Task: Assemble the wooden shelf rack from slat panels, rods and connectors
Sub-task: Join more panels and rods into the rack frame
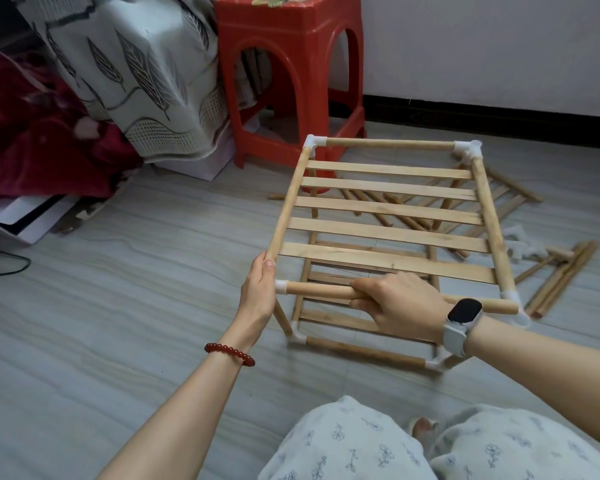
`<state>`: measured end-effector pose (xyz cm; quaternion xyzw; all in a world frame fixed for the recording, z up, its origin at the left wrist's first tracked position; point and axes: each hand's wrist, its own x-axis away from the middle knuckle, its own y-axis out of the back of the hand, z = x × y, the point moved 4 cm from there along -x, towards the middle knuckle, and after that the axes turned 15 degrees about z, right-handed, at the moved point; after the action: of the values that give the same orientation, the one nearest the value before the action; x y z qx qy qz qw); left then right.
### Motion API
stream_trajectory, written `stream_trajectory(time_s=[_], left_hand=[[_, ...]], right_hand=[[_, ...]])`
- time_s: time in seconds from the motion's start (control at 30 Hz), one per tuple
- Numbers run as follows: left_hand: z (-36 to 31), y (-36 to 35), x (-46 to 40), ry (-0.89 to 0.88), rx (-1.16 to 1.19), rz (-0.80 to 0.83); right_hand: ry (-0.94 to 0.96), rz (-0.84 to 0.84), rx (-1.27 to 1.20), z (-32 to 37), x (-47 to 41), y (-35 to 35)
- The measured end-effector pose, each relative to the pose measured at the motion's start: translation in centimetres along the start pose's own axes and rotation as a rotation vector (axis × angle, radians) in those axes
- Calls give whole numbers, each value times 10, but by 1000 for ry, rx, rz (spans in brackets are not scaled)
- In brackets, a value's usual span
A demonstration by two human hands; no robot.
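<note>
The floor (pixel 153 237) is grey tile with a streaked grain, meeting a white wall (pixel 482 46) with a dark skirting strip. A red plastic stool (pixel 288 64) stands near the wall, beside a bed draped in a leaf-patterned cover (pixel 136 81) and a dark red blanket (pixel 32 133).

The half-built rack (pixel 388 220) stands on the floor in front of the person's knees, its top slat panel level above a lower one. The left hand (pixel 257 292) grips the near left corner by the white connector (pixel 282 286). The right hand (pixel 395 303) curls around the near top rod (pixel 319 291).

Loose rods (pixel 561 278) and another slat panel (pixel 492 199) lie behind, partly hidden by the rack. Small white pieces near them are too blurred to make out. The rack's near right foot is covered by the right wrist.
</note>
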<state>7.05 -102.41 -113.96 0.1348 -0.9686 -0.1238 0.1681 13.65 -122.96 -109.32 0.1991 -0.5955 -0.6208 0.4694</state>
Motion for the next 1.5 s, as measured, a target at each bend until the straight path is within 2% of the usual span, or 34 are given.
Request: stream_trajectory(time_s=[0.1,0.2,0.3,0.47,0.57,0.83,1.0,1.07,1.1,1.17,1.2,1.23,1.3,1.33,1.4,1.47,1.5], left_hand=[[2,0,1,4,-17,13],[-1,0,2,-5,-68,26],[-4,-3,3,8,-151,15],[-16,0,7,-24,-364,-92],[-22,-6,10,-49,-439,-162],[-23,-11,12,-84,-530,-235],[-23,-10,13,-33,-595,-153],[-25,-9,16,-2,-700,-147],[-29,-8,20,-20,-791,-175],[-45,-16,27,-210,-912,-209],[-54,-28,30,-338,-928,-158],[-62,-41,32,-427,-908,-38],[-75,-76,35,-491,-847,264],[-77,-88,35,-491,-864,367],[-87,-118,34,-560,-960,441],[-95,-141,34,-636,-1005,457],[-97,-149,32,-667,-1012,460]], right_hand=[[25,188,-287,-2,-10,2],[17,258,-431,-7,-16,2],[22,190,-282,-6,-11,1],[-18,-147,235,-2,20,2],[38,-313,282,4,30,0],[19,-167,71,-10,13,-6],[-5,-111,-18,-8,13,-5],[9,-105,-28,-7,18,-2],[25,-112,-51,-8,23,1],[26,-222,-58,-19,43,9],[-31,-329,-51,-31,58,11],[-122,-455,-59,-45,72,10],[-363,-583,-212,-77,103,1],[-481,-581,-394,-88,109,-7],[-694,-454,-859,-110,120,-30],[-708,-321,-1318,-117,119,-48],[-668,-305,-1449,-118,118,-52]])
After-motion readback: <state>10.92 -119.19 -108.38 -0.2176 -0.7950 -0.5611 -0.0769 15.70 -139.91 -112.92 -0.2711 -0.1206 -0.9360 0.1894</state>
